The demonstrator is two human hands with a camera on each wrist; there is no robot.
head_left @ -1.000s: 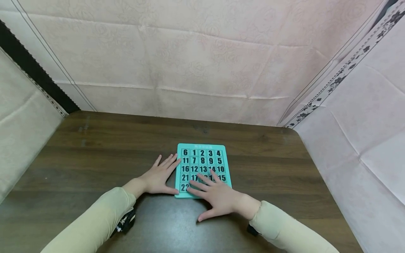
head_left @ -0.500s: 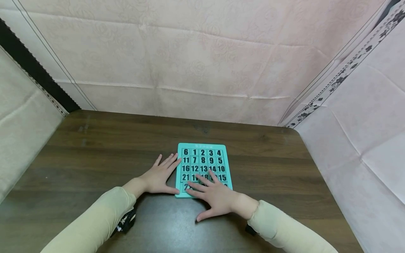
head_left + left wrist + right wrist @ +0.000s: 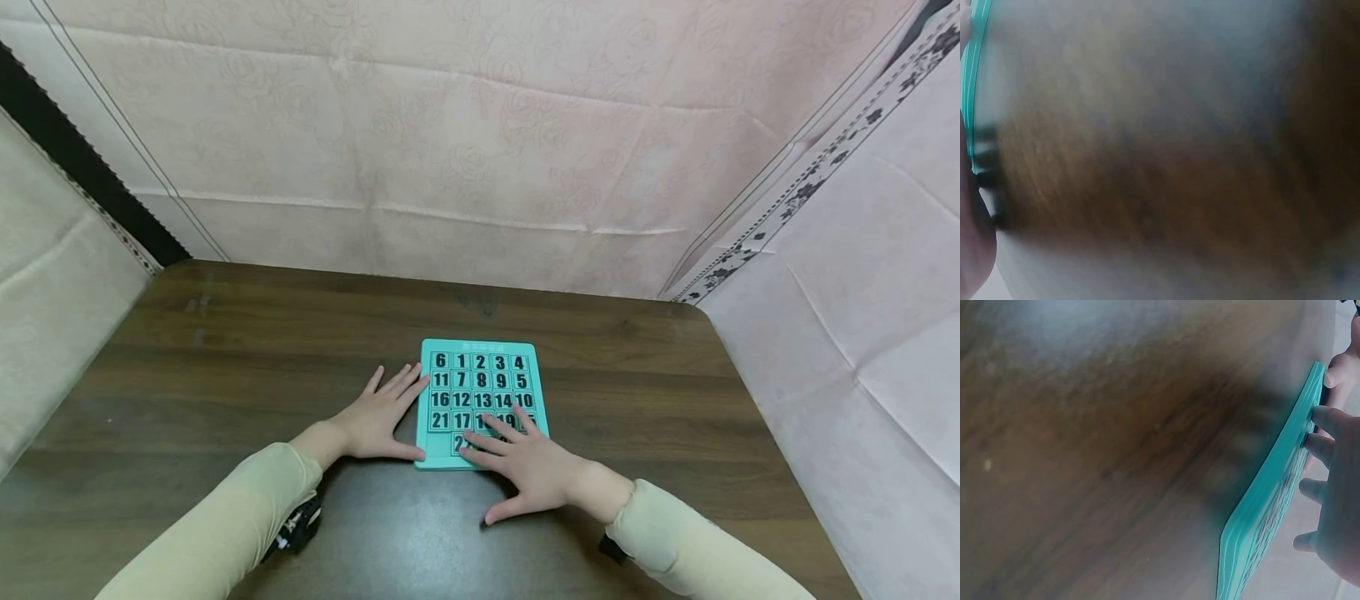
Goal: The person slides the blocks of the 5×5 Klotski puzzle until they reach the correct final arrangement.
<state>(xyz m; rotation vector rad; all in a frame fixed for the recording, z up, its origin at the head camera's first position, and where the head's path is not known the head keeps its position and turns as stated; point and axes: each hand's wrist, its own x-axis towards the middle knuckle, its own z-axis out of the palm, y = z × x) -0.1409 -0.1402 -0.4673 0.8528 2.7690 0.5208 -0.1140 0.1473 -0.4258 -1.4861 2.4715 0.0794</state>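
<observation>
A turquoise number slide puzzle [image 3: 482, 381] lies flat on the table, its black-numbered tiles in rows. My left hand [image 3: 375, 423] rests along the puzzle's left edge, fingers spread and straight, fingertips and thumb at the frame. Over the lower right tiles my right hand [image 3: 528, 469] lies with fingers extended, covering several numbers; its thumb is off the puzzle, near the table. The bottom-left slot shows bare turquoise. The right wrist view catches the puzzle [image 3: 1272, 481] edge-on, fingertips at its numbered face. Only a strip of puzzle frame [image 3: 970, 81] appears in the left wrist view.
The brown wooden table [image 3: 315, 342] surrounds the puzzle. A pale patterned cloth [image 3: 450, 150] hangs behind it, with more cloth at both sides. Dark wrist-worn devices sit under the left sleeve [image 3: 225, 517] and the right sleeve [image 3: 697, 542].
My right hand shifts slightly left, then back to the right. The bottom-row tile 22 has slid one place right, leaving the corner slot bare. My left hand stays still.
</observation>
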